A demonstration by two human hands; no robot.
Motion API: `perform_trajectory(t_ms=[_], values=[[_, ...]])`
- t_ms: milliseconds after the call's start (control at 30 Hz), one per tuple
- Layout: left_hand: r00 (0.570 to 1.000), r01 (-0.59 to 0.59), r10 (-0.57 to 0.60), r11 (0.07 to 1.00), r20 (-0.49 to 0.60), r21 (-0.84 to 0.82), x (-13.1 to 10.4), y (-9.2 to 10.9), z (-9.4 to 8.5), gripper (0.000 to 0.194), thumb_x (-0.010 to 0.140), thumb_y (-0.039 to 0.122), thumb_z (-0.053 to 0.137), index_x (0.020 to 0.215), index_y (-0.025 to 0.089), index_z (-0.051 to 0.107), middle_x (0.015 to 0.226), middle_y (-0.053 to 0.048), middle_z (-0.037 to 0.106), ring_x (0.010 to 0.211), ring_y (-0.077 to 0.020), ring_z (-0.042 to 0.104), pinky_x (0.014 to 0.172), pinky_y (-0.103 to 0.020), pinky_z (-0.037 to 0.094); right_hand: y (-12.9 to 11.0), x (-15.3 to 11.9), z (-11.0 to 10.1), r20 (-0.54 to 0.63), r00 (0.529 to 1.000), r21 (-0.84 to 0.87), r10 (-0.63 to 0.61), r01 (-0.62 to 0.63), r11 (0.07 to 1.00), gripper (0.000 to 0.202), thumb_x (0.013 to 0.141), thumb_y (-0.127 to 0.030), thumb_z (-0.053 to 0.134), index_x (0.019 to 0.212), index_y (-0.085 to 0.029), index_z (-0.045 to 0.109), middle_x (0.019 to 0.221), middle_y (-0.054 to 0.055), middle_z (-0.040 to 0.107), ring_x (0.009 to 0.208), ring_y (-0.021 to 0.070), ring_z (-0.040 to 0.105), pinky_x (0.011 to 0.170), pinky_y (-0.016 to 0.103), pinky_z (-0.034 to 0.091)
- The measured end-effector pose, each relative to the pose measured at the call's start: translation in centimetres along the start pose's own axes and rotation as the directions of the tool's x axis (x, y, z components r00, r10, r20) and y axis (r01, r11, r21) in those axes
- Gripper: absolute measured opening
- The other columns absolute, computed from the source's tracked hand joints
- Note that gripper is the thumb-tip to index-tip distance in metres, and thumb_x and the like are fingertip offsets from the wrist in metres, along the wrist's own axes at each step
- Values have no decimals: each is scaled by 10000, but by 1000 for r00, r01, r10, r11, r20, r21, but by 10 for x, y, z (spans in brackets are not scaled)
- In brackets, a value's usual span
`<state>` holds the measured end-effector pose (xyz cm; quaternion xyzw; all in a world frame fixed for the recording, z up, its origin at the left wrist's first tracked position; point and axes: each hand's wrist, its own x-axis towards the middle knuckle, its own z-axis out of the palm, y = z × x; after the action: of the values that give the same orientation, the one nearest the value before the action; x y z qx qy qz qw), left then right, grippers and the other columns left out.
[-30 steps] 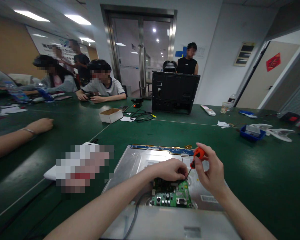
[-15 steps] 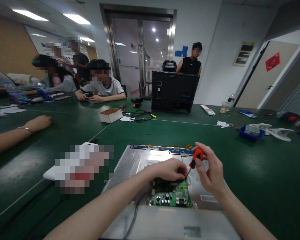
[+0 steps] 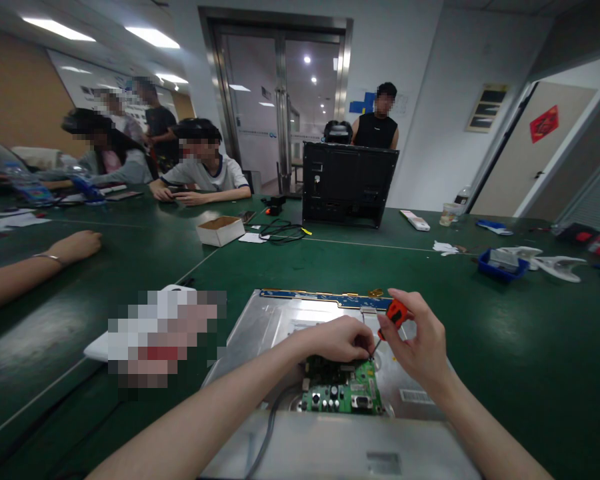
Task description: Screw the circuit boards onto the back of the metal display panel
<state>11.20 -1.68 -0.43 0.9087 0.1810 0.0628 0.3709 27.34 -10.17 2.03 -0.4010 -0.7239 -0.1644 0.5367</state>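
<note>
My right hand (image 3: 420, 343) grips a screwdriver (image 3: 395, 312) with an orange and black handle. Its shaft slants down to the upper right corner of a green circuit board (image 3: 343, 395). Close by that tip, my left hand (image 3: 343, 339) has its fingers pinched together at the board's top edge; what they hold, if anything, is hidden. The board lies on a silver metal panel (image 3: 250, 333), which has a narrow blue circuit strip (image 3: 305, 297) along its far edge. A grey cable (image 3: 267, 437) runs over the panel's near left part.
On the green table (image 3: 520, 373) stand a black monitor housing (image 3: 350, 183), a white box (image 3: 221, 231) with black cables (image 3: 285, 230) nearby, and a blue tray (image 3: 503, 265). At left rest a pixelated white object (image 3: 97, 347) and another person's arm (image 3: 25, 270). Several people are across the table.
My right hand has turned the screwdriver slightly, its thumb now further over the handle. The tip stays at the same board corner, and my left hand has hardly moved.
</note>
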Motion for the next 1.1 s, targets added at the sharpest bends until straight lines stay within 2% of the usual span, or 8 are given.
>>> perform_trajectory(t_ms=[233, 367, 600, 733, 867, 967, 1100], values=[[999, 41, -41, 999, 19, -12, 1, 3, 0, 87, 801, 65, 656, 811, 144, 689, 726, 18, 639, 694, -136, 576, 681, -226, 437, -4, 0, -4, 59, 997, 99, 52, -58, 993, 428, 967, -183, 453, 1390, -239, 479, 891, 32, 666, 654, 153, 651, 560, 262, 557], [998, 53, -53, 999, 34, -9, 1, 3, -1, 68, 810, 74, 666, 810, 137, 690, 746, 7, 651, 710, -145, 583, 689, -233, 435, -2, -1, -3, 41, 998, 61, 44, -46, 997, 412, 963, -182, 489, 1371, -233, 488, 880, 23, 666, 607, 131, 637, 526, 240, 547], [1000, -10, 11, 1000, 2, -6, 2, -2, 1, 142, 787, 38, 647, 880, 138, 686, 760, 11, 648, 697, -130, 566, 647, -206, 419, 2, -1, 1, -2, 1000, -1, -11, 11, 1000, 344, 958, -240, 591, 1292, -255, 509, 747, -30, 596, 581, 137, 591, 510, 238, 529], [1000, -19, 19, 1000, -2, 4, 2, -2, 2, 137, 795, 49, 637, 877, 144, 689, 758, 14, 648, 696, -129, 570, 642, -205, 424, 1, -1, -1, 6, 1000, 7, 14, -14, 1000, 334, 968, -269, 576, 1294, -255, 505, 822, 2, 624, 619, 145, 612, 529, 255, 543], [1000, 0, 0, 1000, 0, 17, 1, 0, 0, 107, 807, 76, 647, 858, 154, 698, 734, 23, 644, 674, -124, 561, 642, -207, 425, -2, -2, -4, 54, 997, 59, 50, -53, 997, 371, 986, -254, 479, 1356, -234, 474, 920, 49, 661, 662, 157, 651, 569, 280, 568], [1000, 13, -13, 1000, 10, 20, 1, 1, 0, 76, 817, 89, 655, 821, 153, 696, 707, 29, 629, 650, -116, 548, 642, -207, 423, -3, -2, -4, 65, 996, 79, 61, -66, 995, 409, 981, -202, 443, 1387, -244, 455, 921, 41, 674, 638, 147, 648, 569, 269, 567], [1000, 1, -1, 1000, 4, 31, 1, 2, 0, 76, 815, 80, 656, 821, 146, 692, 703, 28, 624, 657, -116, 547, 633, -202, 411, -2, -2, -2, 29, 998, 23, 47, -48, 999, 387, 970, -207, 496, 1355, -242, 479, 860, 23, 647, 632, 148, 639, 548, 263, 562]])
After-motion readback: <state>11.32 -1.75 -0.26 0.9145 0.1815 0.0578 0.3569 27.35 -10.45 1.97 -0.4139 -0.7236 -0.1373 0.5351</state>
